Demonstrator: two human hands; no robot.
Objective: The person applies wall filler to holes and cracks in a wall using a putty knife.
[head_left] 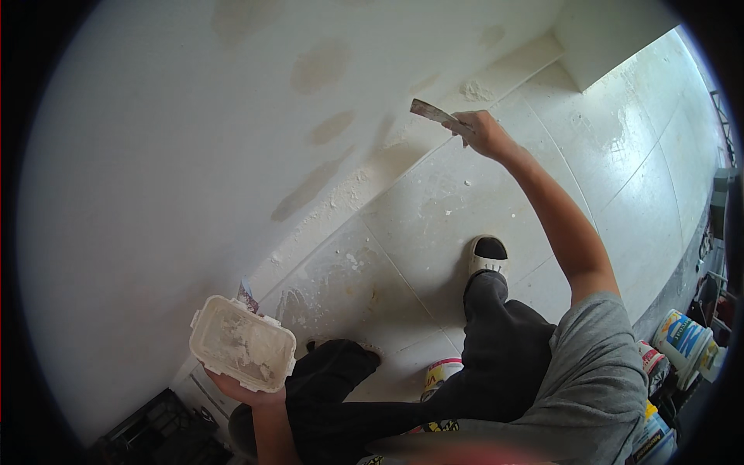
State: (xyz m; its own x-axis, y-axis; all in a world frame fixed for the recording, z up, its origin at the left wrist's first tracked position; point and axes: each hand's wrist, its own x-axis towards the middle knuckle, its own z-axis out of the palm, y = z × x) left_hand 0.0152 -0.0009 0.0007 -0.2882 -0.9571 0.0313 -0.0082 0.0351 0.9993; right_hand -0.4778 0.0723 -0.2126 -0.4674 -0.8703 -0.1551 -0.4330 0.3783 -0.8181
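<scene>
White wall (pixel 155 194) at left with darker blotches (pixel 322 66), pale tiled floor (pixel 418 225) at right. I see the right hand (pixel 484 133) far out, fingers clamped on a flat scraper (pixel 432 112), its blade pointing left near the wall base; I can't tell if it touches. Left hand (pixel 246 394), near left, supports a white tub (pixel 201 335) from below; fingers mostly hidden, can't tell their set. Tub has whitish paste inside. I get buckets (pixel 682 341) at near right.
</scene>
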